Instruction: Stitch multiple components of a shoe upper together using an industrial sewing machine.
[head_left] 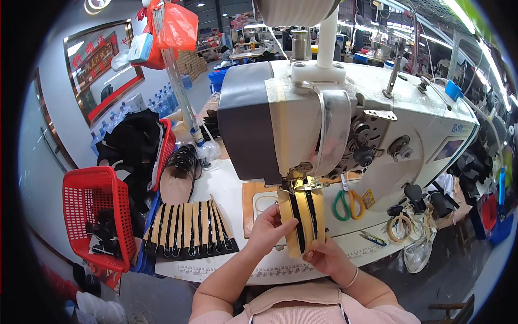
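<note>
A tan-and-black striped piece point(305, 221) lies under the needle area point(305, 185) of a large white sewing machine point(372, 129). My left hand point(272, 228) grips its left edge, thumb on top and the fingers partly hidden beneath. At its near right corner, my right hand point(328, 257) pinches the edge between thumb and fingers. The piece's far end runs in beneath the presser foot. To the left, a row of similar tan-and-black strips point(189, 227) is spread like a fan on the white table point(216, 189).
Green-and-orange-handled scissors point(348, 204), small snips point(373, 238) and a tape roll point(400, 228) lie right of the needle. A dark shoe point(181, 175) stands behind the strips. A red basket point(100, 178) sits left of the table. A pole point(175, 75) rises behind, hung with bags.
</note>
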